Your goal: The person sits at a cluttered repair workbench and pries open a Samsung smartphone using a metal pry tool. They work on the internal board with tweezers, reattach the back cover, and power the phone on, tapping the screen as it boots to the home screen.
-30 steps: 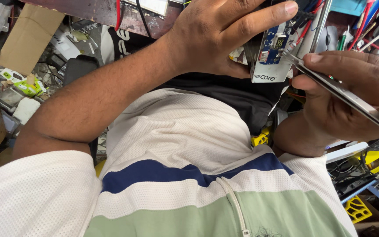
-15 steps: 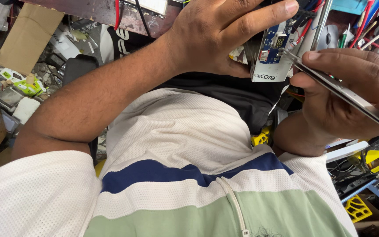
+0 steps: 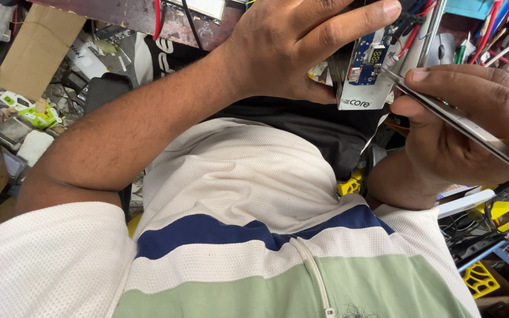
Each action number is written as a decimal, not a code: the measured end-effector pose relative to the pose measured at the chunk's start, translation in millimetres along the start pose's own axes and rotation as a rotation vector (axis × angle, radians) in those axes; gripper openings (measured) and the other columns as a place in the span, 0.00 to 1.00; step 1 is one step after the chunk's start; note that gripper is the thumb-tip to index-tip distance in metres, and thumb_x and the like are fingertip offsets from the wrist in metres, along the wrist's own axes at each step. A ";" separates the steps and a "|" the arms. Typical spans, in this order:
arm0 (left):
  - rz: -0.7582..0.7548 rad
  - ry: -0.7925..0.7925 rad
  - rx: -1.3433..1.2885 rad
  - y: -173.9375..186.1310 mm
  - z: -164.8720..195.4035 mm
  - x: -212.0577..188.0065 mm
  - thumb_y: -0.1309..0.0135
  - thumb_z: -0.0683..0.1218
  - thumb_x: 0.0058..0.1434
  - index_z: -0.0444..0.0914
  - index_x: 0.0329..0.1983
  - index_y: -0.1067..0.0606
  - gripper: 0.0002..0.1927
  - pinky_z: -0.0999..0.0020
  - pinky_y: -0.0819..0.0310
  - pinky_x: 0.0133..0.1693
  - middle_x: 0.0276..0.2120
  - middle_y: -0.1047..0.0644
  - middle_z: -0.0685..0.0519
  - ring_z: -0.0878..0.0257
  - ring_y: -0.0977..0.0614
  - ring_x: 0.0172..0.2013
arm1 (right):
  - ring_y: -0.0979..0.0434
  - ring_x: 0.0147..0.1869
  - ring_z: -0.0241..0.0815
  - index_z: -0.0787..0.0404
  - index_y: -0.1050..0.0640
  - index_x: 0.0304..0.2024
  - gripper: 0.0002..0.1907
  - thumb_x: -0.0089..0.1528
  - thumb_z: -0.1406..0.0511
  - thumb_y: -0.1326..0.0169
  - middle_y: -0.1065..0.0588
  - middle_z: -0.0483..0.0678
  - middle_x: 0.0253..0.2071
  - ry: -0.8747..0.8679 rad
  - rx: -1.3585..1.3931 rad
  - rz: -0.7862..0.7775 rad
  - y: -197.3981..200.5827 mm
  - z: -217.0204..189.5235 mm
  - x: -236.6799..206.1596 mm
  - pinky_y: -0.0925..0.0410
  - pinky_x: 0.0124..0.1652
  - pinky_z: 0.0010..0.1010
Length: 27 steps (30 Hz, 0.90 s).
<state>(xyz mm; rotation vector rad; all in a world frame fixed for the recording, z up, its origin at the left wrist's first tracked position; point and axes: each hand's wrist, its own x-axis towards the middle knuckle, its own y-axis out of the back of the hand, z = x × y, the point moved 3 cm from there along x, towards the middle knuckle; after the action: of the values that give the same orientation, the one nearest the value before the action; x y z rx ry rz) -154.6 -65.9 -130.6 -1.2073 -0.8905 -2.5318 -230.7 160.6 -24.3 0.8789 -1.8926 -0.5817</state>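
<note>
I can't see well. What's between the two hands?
In the head view, a white device with a blue circuit board, held by the left hand; the right hand's tweezers touch it.

1 head-worn camera looks steeply down, very close, over the wearer's chest and raised hands.

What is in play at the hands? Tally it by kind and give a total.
Hands: 2 (left hand, right hand)
circuit board, blue, in a white casing, held by the left: 1
tweezers, metal, held by the right: 1
Total: 4
</note>
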 end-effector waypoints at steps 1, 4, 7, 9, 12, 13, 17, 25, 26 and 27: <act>0.001 -0.002 0.001 0.0 0.0 0.1 0.34 0.58 0.60 0.45 0.75 0.44 0.45 0.62 0.27 0.59 0.67 0.35 0.54 0.59 0.27 0.64 | 0.12 0.35 0.58 0.57 0.51 0.73 0.51 0.62 0.76 0.29 0.19 0.64 0.40 0.005 0.006 -0.003 0.4 0.6 -0.5 0.22 0.33 0.37; -0.005 0.003 0.000 -0.4 0.1 0.5 0.34 0.58 0.60 0.45 0.75 0.44 0.45 0.63 0.27 0.59 0.67 0.35 0.54 0.59 0.27 0.64 | 0.12 0.35 0.59 0.55 0.51 0.73 0.50 0.63 0.77 0.30 0.19 0.65 0.41 -0.020 0.017 0.004 0.8 0.7 -3.4 0.23 0.34 0.39; 0.001 0.005 -0.004 -0.6 0.7 0.2 0.35 0.59 0.60 0.45 0.75 0.44 0.45 0.62 0.27 0.59 0.67 0.34 0.54 0.59 0.27 0.64 | 0.12 0.35 0.59 0.55 0.50 0.73 0.50 0.62 0.75 0.29 0.19 0.66 0.42 -0.054 0.042 0.041 -0.3 0.2 -6.9 0.22 0.33 0.38; 0.003 0.003 -0.005 -0.8 0.7 0.2 0.35 0.59 0.61 0.45 0.75 0.44 0.45 0.62 0.27 0.59 0.67 0.34 0.54 0.59 0.27 0.64 | 0.12 0.36 0.59 0.53 0.50 0.73 0.50 0.62 0.74 0.29 0.19 0.66 0.42 -0.059 0.051 0.065 -0.8 -0.4 -8.5 0.21 0.33 0.38; 0.002 -0.002 -0.004 -1.4 0.1 0.3 0.35 0.59 0.61 0.45 0.75 0.44 0.45 0.62 0.27 0.59 0.67 0.35 0.54 0.59 0.27 0.64 | 0.12 0.37 0.60 0.53 0.50 0.73 0.50 0.62 0.74 0.29 0.19 0.66 0.42 -0.058 0.051 0.056 0.0 -0.8 -9.0 0.21 0.33 0.37; 0.003 -0.004 -0.004 -1.8 -0.4 0.7 0.35 0.59 0.61 0.45 0.75 0.44 0.45 0.62 0.27 0.59 0.67 0.35 0.54 0.59 0.27 0.64 | 0.12 0.37 0.59 0.53 0.50 0.73 0.50 0.62 0.74 0.29 0.19 0.66 0.42 -0.056 0.050 0.052 0.1 -0.8 -9.0 0.21 0.33 0.37; 0.001 -0.006 0.006 -2.2 -0.6 0.1 0.35 0.60 0.61 0.45 0.75 0.44 0.45 0.62 0.27 0.59 0.67 0.35 0.54 0.59 0.28 0.65 | 0.13 0.37 0.59 0.55 0.50 0.72 0.48 0.64 0.75 0.30 0.19 0.66 0.42 -0.040 0.056 0.065 -2.1 1.0 -9.0 0.21 0.33 0.37; -0.003 -0.002 0.012 -2.6 0.1 -1.3 0.35 0.60 0.61 0.45 0.75 0.44 0.45 0.62 0.27 0.59 0.67 0.35 0.55 0.61 0.28 0.65 | 0.13 0.36 0.60 0.60 0.46 0.70 0.45 0.61 0.73 0.30 0.19 0.66 0.39 -0.012 0.039 0.076 -2.8 3.9 -9.2 0.21 0.33 0.39; -0.003 -0.001 0.011 -2.7 0.3 -1.2 0.36 0.60 0.61 0.45 0.75 0.44 0.45 0.63 0.27 0.59 0.67 0.35 0.55 0.61 0.28 0.65 | 0.13 0.36 0.60 0.60 0.46 0.70 0.45 0.61 0.72 0.30 0.18 0.66 0.39 -0.013 0.037 0.081 -2.9 3.8 -9.4 0.21 0.33 0.39; -0.003 0.001 0.010 -3.0 0.4 -1.4 0.36 0.60 0.61 0.45 0.75 0.44 0.45 0.63 0.27 0.59 0.67 0.35 0.55 0.61 0.28 0.65 | 0.13 0.36 0.60 0.59 0.46 0.70 0.46 0.61 0.72 0.30 0.18 0.66 0.39 -0.014 0.041 0.085 -3.5 3.7 -9.8 0.21 0.33 0.39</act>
<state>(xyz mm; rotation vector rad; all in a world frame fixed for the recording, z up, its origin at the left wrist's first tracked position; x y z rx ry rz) -154.7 -63.3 -132.8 -1.2025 -0.9045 -2.5273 -229.9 166.1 -33.8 0.8180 -1.9507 -0.5009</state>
